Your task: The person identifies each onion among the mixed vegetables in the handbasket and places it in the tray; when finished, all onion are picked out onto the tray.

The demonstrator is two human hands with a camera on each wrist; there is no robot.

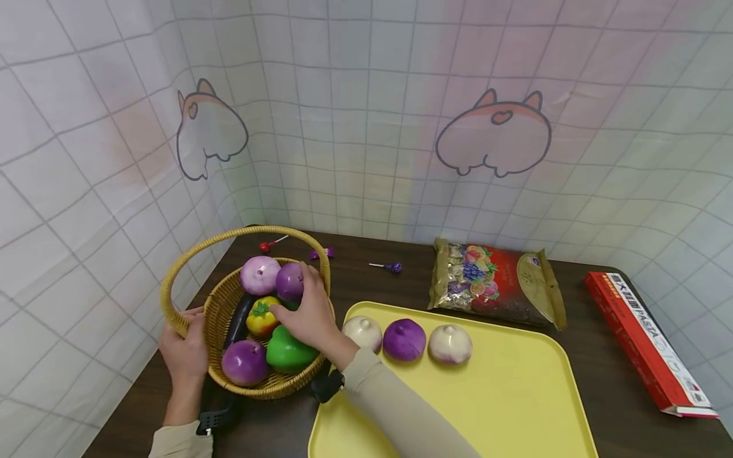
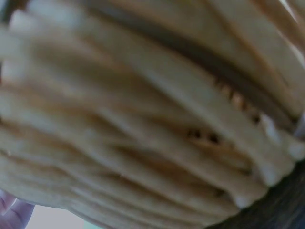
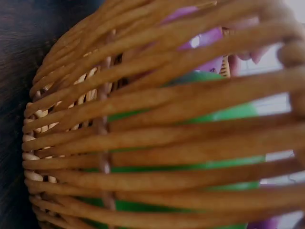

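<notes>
A wicker basket [image 1: 214,318] with an arched handle stands at the left. My left hand [image 1: 184,348] grips it at its left side, by the foot of the handle. In the head view my right hand [image 1: 312,315] reaches in over the right rim, fingers and thumb around a purple onion [image 1: 289,282]. The thumb lies close to a yellow-red pepper [image 1: 263,318]. Also inside are a pale purple onion [image 1: 260,275], a dark eggplant [image 1: 237,324], a green pepper [image 1: 290,351] and a larger purple onion [image 1: 245,362]. Basket weave [image 2: 143,129] fills the left wrist view; the right wrist view shows green pepper [image 3: 224,114] through the weave.
Beside the basket lies a yellow tray [image 1: 504,394] with two whitish turnips [image 1: 450,344] and a purple bulb [image 1: 404,340]. Behind are a bag of sweets [image 1: 495,283], lollipops [image 1: 395,267] and a purple-wrapped sweet [image 1: 322,253]. A red pasta box [image 1: 647,343] lies far right.
</notes>
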